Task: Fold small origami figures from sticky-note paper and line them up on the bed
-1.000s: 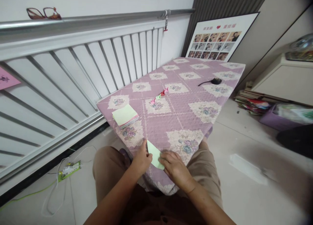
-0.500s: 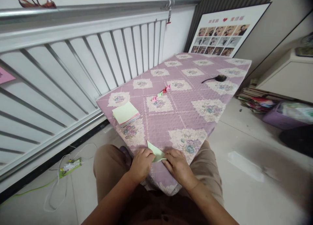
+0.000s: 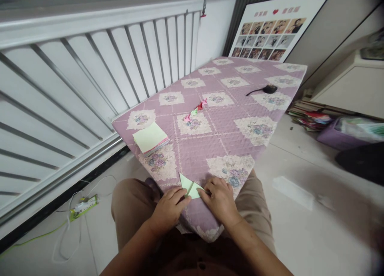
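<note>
A light green paper point(image 3: 194, 191), folded with a slit or crease line across its middle, lies on the near corner of the cloth-covered table point(image 3: 198, 152). My left hand point(image 3: 171, 204) holds its left lower edge with thumb and fingers. On the other side my right hand point(image 3: 219, 198) presses its right part, thumb on the paper and fingers curled. To the left rests a stack of square coloured papers point(image 3: 151, 138), light green on top. Several small folded paper pieces point(image 3: 194, 111), pink, green and red, form a slanting row farther back.
A black object with a thin tail point(image 3: 270, 89) lies at the table's right. A white radiator point(image 3: 132, 60) runs along the left, and a photo board point(image 3: 270, 32) stands behind. A power strip point(image 3: 84, 207) is on the floor at left.
The green paper's right part has been folded over, so a line now shows across its middle. My left hand has shifted slightly down and left. The camera view has tilted down a little.
</note>
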{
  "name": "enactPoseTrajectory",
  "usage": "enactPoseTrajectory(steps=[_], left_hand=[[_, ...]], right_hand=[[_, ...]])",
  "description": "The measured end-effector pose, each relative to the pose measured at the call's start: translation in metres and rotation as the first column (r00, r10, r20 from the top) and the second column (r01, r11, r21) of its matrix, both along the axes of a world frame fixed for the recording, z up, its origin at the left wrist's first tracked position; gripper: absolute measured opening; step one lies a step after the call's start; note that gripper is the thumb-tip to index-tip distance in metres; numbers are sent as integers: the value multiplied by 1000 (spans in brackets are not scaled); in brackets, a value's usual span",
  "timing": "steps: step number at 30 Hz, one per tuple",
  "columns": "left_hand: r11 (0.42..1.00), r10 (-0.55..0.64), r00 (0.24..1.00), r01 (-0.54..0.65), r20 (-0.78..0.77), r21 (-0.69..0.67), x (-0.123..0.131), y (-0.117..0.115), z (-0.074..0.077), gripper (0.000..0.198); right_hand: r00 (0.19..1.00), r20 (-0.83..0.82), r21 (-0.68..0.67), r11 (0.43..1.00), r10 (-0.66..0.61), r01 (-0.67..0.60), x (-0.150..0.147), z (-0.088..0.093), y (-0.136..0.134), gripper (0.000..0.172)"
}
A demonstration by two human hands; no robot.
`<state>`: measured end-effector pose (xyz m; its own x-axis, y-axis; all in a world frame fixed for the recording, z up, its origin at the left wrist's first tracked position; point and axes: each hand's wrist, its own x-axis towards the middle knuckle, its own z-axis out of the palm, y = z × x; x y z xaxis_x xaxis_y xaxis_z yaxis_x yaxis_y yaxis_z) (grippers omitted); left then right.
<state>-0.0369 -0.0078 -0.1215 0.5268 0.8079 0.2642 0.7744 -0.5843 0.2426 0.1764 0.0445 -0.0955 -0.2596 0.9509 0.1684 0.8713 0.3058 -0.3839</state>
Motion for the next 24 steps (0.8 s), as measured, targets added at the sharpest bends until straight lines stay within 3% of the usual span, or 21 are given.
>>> enactPoseTrajectory(steps=[12, 16, 19, 22, 24], left_hand=[[992, -91, 995, 94, -38, 86, -5, -2, -4, 34], [992, -91, 995, 94, -29, 90, -5, -1, -6, 35], [993, -78, 997, 79, -16, 86, -4, 0, -10, 35], [997, -47, 999, 47, -1, 67, -3, -2, -14, 32], [998, -28, 1000, 28, -2, 58, -3, -3, -16, 31]], right_hand=[[994, 95, 69, 997, -46, 40, -1, -5, 7, 26], [991, 78, 156, 983, -107, 94, 13, -5, 9, 17], [996, 68, 225, 972, 59, -73, 11, -4, -7, 30], [910, 144, 118, 906, 390, -407, -3, -7, -32, 54], [874, 145, 28, 881, 464, -473, -12, -13, -43, 69]])
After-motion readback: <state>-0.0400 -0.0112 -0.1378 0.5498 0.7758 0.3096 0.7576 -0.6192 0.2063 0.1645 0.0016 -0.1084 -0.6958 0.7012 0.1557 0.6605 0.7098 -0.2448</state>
